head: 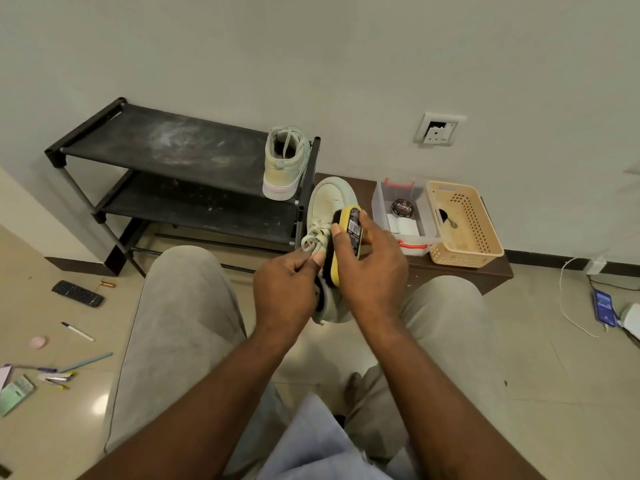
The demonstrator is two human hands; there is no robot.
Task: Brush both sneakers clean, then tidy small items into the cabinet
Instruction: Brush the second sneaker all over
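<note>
Canvas laces (311,237) pinched in the left hand (285,289) hold the sneaker (330,199) at centre frame; just right, the right hand (375,271) wraps its fingers round the yellow brush (335,271) against the shoe's side. A hard stroke could twist the sneaker out of that thin pinch

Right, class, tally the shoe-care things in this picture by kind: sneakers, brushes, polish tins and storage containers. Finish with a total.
Pale high-top sneakers: 2
Yellow-backed shoe brush: 1
Round black polish tin: 1
Storage containers: 2, a clear plastic box and a beige perforated plastic basket
Total: 6
</note>
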